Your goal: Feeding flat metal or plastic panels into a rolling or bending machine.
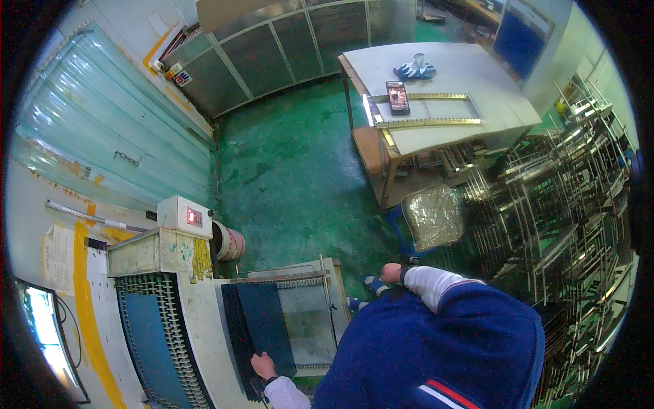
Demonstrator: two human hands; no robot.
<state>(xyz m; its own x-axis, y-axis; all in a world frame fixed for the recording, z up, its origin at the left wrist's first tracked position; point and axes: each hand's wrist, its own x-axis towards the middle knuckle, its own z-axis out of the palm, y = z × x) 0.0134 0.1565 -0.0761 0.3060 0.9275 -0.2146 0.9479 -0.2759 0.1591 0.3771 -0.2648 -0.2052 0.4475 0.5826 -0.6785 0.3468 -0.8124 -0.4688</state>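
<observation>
My left hand (263, 366), fingers curled, is at the near edge of a dark blue flat panel (268, 320). A row of black panel edges (238, 324) stands close along that panel's left side. Whether the fingers grip a panel edge or only rest against it is hidden. Both lie in a metal-framed rack (310, 327) with a pale bed. On the other side of my body my right hand (390, 273) is closed above the floor, apart from the rack, with nothing visible in it.
A conveyor machine (178, 334) carrying a blue panel (151, 341) runs on the left, beneath a control box (184, 217). Behind it stands a bucket (231, 244). A plastic-covered stool (434, 217), metal racks (558, 225) and a white table (436, 61) with a phone (397, 98) and gloves (415, 68) occupy the right.
</observation>
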